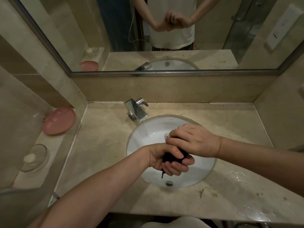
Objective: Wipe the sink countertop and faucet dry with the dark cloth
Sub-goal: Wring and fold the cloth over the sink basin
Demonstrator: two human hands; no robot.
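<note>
Over the white sink basin (148,134) both my hands grip the dark cloth (168,157), which is bunched into a tight roll. My left hand (166,159) is closed around its lower end, and a thin dark strand hangs below the fingers. My right hand (192,139) clamps the upper end, above the drain. Most of the cloth is hidden inside the two fists. The chrome faucet (136,110) stands at the back left of the basin, untouched. The beige marble countertop (102,137) surrounds the basin, with water pooled on its front right part (236,176).
A pink dish (58,120) leans on the lower left ledge, and a glass soap dish (33,157) with a white soap sits in front of it. A mirror (164,30) spans the back wall. Dirt marks (201,193) lie on the counter's front right.
</note>
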